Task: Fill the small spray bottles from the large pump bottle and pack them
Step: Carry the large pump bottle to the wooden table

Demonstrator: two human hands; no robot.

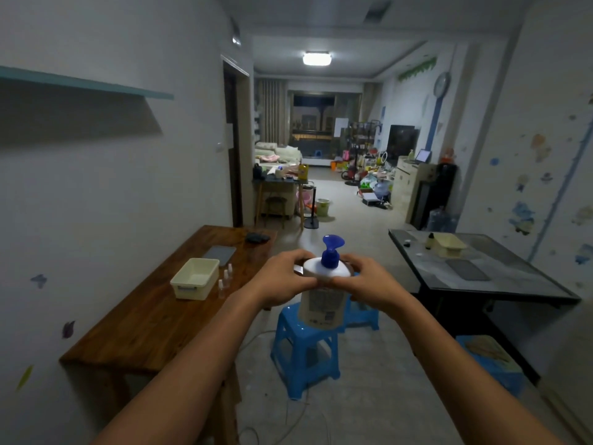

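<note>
I hold the large white pump bottle (322, 303) with its blue pump head in front of me, upright in the air above a blue stool. My left hand (284, 274) grips its left shoulder and my right hand (369, 279) grips its right shoulder, fingers curled round the top. Three small clear spray bottles (225, 279) stand on the wooden table (144, 319) at the left, just right of a cream plastic bin (195, 278).
A blue stool (305, 345) stands under the bottle, with another behind it. A dark glass-topped table (481, 268) at the right carries a cream box and a small bottle. A grey pad and a dark object lie farther back on the wooden table. White cable runs over the floor.
</note>
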